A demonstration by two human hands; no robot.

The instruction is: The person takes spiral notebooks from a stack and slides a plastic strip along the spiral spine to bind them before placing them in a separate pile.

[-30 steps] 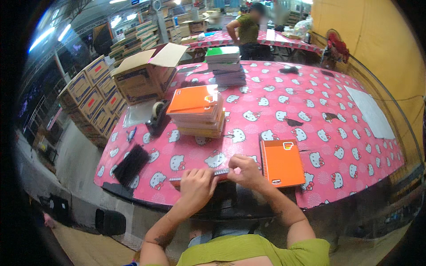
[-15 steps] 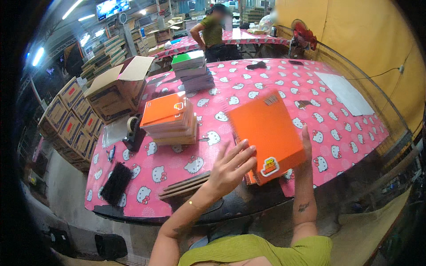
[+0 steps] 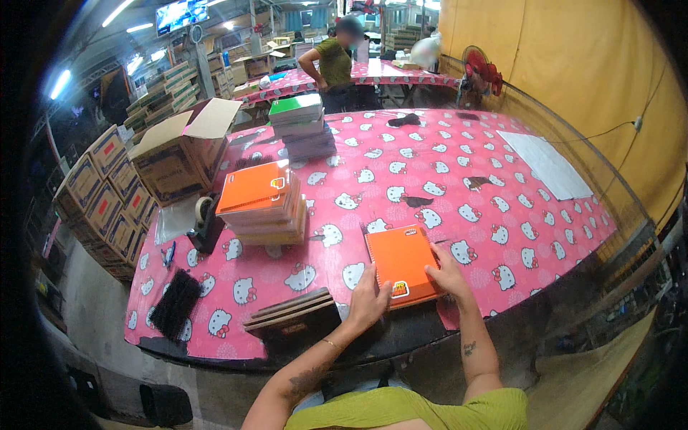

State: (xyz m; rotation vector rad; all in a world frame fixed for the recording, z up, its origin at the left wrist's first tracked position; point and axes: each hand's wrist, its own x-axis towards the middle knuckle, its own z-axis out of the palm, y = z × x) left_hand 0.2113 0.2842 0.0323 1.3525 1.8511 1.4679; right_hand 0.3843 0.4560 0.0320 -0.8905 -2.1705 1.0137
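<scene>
An orange spiral notebook (image 3: 403, 261) lies at the table's near edge, its coil along the left side; it looks thick enough to have others beneath it, but I cannot tell. At its lower left edge my left hand (image 3: 369, 299) grips it, thumb toward the cover. My right hand (image 3: 450, 275) holds the opposite edge, with the thumb over the cover's rim. Left of them stand some brown boards (image 3: 292, 315) by the table edge. Farther off is a pile of notebooks with an orange one (image 3: 252, 188) on top.
A second pile, topped by a green notebook (image 3: 295, 105), stands farther back. On the left are a tape dispenser (image 3: 206, 223), a black bristly mat (image 3: 175, 304) and an open carton (image 3: 168, 168). White sheets (image 3: 548, 163) lie at right. Another person (image 3: 335, 64) stands beyond the table.
The orange notebook has come down from a raised, tilted position to lie flat on the table. My left hand has moved from its face to its left edge; my right hand has come lower.
</scene>
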